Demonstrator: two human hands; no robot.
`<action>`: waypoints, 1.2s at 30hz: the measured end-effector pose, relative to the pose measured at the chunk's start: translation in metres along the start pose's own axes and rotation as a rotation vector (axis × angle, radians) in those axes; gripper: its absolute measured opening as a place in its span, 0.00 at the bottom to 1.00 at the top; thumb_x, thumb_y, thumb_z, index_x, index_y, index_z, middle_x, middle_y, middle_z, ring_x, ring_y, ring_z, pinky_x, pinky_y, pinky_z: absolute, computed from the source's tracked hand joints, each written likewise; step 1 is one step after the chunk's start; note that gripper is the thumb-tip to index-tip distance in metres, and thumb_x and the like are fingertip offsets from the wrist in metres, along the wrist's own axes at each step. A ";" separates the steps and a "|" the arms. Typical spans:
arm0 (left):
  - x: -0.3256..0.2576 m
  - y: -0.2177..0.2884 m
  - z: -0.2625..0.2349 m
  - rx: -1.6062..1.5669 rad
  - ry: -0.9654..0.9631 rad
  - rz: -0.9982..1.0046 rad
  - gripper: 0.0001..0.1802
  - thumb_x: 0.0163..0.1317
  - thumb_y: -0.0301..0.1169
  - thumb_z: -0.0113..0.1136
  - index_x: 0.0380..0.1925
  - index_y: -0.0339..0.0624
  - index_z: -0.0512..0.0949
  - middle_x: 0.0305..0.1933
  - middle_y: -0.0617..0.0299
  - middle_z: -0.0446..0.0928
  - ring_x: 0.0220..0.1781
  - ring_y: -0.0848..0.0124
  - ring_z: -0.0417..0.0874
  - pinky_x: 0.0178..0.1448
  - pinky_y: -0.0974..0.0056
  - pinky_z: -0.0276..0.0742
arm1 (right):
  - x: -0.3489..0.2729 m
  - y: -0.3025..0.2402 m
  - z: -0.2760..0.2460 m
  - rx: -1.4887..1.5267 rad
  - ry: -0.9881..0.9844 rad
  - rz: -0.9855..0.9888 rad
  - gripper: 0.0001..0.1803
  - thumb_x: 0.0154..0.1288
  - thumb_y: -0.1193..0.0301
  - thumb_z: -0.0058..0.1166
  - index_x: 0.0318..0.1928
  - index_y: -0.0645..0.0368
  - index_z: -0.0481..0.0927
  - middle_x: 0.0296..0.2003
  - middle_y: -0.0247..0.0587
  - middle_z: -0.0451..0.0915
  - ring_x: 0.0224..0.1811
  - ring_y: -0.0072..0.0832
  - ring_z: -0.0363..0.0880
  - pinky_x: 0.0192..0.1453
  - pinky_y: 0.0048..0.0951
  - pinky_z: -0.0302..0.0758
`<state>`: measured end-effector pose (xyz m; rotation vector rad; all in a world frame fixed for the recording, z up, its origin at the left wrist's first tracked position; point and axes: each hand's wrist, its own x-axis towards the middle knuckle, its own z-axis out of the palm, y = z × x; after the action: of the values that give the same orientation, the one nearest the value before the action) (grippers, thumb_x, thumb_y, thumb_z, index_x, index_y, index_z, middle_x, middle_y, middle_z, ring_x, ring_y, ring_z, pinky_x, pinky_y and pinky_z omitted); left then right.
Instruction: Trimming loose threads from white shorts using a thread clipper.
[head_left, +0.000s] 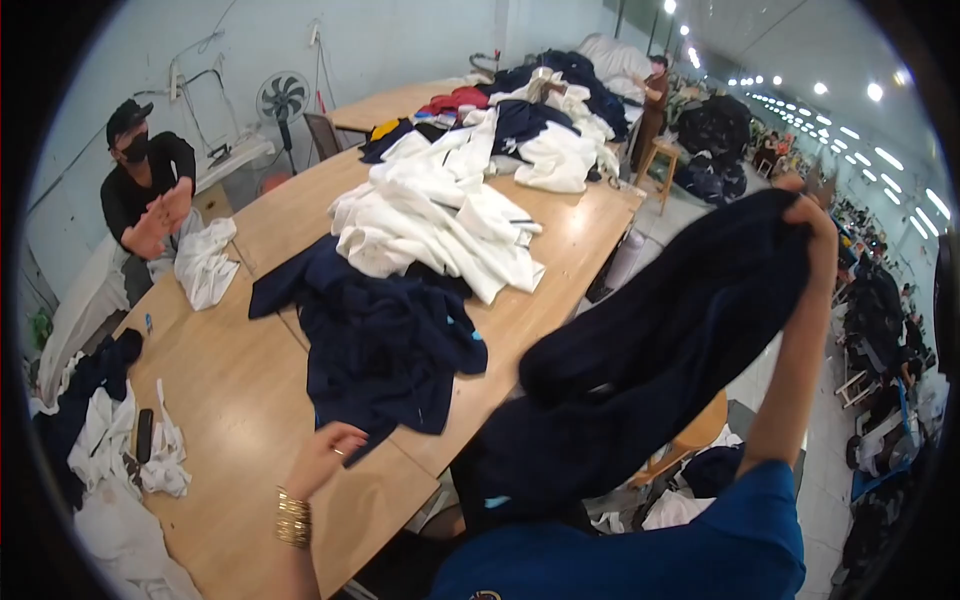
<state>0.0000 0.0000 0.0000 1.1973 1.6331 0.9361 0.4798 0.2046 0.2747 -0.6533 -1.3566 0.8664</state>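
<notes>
My right hand (815,220) is raised high at the right, closed on a navy garment (660,320). The cloth hangs in a long loop from that hand down toward my body, with a small light-blue patch near its lower end. Low in front, my left hand (325,458), with gold bracelets at the wrist, has its fingers curled together. They are beside the lower hem of another navy garment (375,340) lying spread on the table; whether they grip it is unclear. A heap of white garments (430,200) lies just beyond it.
The long wooden table (230,400) carries more mixed garments (560,90) at its far end. White scraps (105,430) and a dark slim object (145,435) lie at left. Across the table sits a co-worker (150,190), hands raised. A wooden stool (700,425) stands at right.
</notes>
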 end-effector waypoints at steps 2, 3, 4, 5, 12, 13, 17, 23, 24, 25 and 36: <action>0.021 -0.015 0.039 0.228 -0.042 0.116 0.11 0.57 0.33 0.58 0.39 0.42 0.78 0.39 0.56 0.78 0.49 0.64 0.75 0.54 0.61 0.69 | -0.006 -0.011 -0.050 -0.101 0.204 -0.001 0.13 0.45 0.76 0.46 0.36 0.61 0.77 0.28 0.31 0.72 0.29 0.19 0.69 0.37 0.16 0.65; 0.036 -0.011 0.050 0.349 -0.068 0.260 0.11 0.55 0.31 0.58 0.39 0.43 0.78 0.41 0.55 0.77 0.51 0.62 0.74 0.55 0.61 0.67 | -0.007 -0.025 -0.069 -0.142 0.263 -0.028 0.13 0.45 0.76 0.46 0.35 0.61 0.76 0.27 0.30 0.72 0.29 0.18 0.69 0.37 0.16 0.65; 0.041 -0.012 0.067 0.439 -0.077 0.376 0.14 0.54 0.31 0.59 0.42 0.44 0.77 0.46 0.55 0.75 0.53 0.60 0.71 0.57 0.60 0.66 | -0.017 -0.032 -0.071 -0.154 0.271 -0.026 0.13 0.45 0.76 0.46 0.35 0.61 0.76 0.27 0.30 0.72 0.29 0.18 0.69 0.37 0.16 0.65; 0.045 -0.014 0.082 0.528 -0.087 0.492 0.18 0.52 0.31 0.59 0.45 0.46 0.75 0.50 0.54 0.72 0.56 0.58 0.69 0.58 0.58 0.64 | -0.029 -0.043 -0.071 -0.309 0.290 -0.042 0.13 0.44 0.76 0.46 0.34 0.61 0.76 0.26 0.30 0.71 0.28 0.18 0.69 0.36 0.16 0.64; 0.087 -0.025 0.161 0.778 0.039 0.494 0.39 0.41 0.35 0.63 0.59 0.51 0.63 0.69 0.53 0.51 0.71 0.53 0.49 0.63 0.35 0.51 | -0.100 -0.098 -0.055 -0.932 0.263 -0.136 0.13 0.41 0.73 0.47 0.31 0.62 0.76 0.29 0.31 0.73 0.32 0.18 0.68 0.39 0.18 0.61; 0.087 -0.027 0.167 0.883 0.060 0.511 0.41 0.41 0.32 0.61 0.61 0.53 0.61 0.69 0.53 0.49 0.71 0.53 0.47 0.62 0.34 0.51 | -0.102 -0.104 -0.056 -0.918 0.323 -0.157 0.14 0.42 0.72 0.47 0.33 0.62 0.77 0.32 0.32 0.74 0.35 0.21 0.69 0.43 0.21 0.63; 0.081 -0.016 0.160 0.905 0.076 0.570 0.40 0.45 0.28 0.60 0.63 0.55 0.60 0.70 0.56 0.49 0.72 0.56 0.48 0.62 0.35 0.53 | -0.078 -0.107 -0.138 -1.019 0.287 -0.099 0.11 0.53 0.67 0.52 0.34 0.61 0.79 0.31 0.30 0.77 0.35 0.18 0.72 0.42 0.19 0.66; 0.079 -0.016 0.164 0.956 0.059 0.609 0.37 0.50 0.28 0.57 0.63 0.55 0.59 0.71 0.58 0.49 0.71 0.56 0.49 0.63 0.38 0.53 | -0.085 -0.075 -0.381 -1.859 0.225 0.353 0.15 0.51 0.64 0.49 0.32 0.63 0.80 0.31 0.42 0.80 0.38 0.34 0.78 0.40 0.30 0.71; 0.077 -0.017 0.163 0.940 0.049 0.616 0.37 0.51 0.28 0.57 0.64 0.55 0.59 0.71 0.58 0.49 0.71 0.56 0.49 0.63 0.37 0.52 | -0.102 -0.085 -0.437 -2.116 0.050 0.445 0.16 0.50 0.64 0.48 0.35 0.60 0.80 0.35 0.45 0.80 0.41 0.37 0.77 0.43 0.32 0.71; 0.082 -0.023 0.174 0.907 0.020 0.625 0.37 0.51 0.28 0.56 0.64 0.55 0.59 0.71 0.58 0.49 0.71 0.56 0.49 0.63 0.37 0.52 | -0.120 -0.099 -0.475 -2.381 -0.150 0.558 0.17 0.50 0.64 0.47 0.37 0.58 0.81 0.38 0.48 0.80 0.45 0.41 0.77 0.46 0.35 0.71; 0.075 -0.009 0.161 0.997 0.029 0.532 0.36 0.52 0.27 0.55 0.63 0.54 0.60 0.71 0.58 0.49 0.72 0.56 0.48 0.66 0.39 0.47 | -0.180 -0.023 -0.501 -1.826 0.894 0.268 0.17 0.49 0.62 0.49 0.40 0.47 0.83 0.37 0.46 0.81 0.42 0.41 0.78 0.48 0.36 0.71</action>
<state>0.1372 0.0816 -0.0777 2.3767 1.8934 0.3833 0.9789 0.0833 0.1322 -2.2582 -0.8674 -0.7740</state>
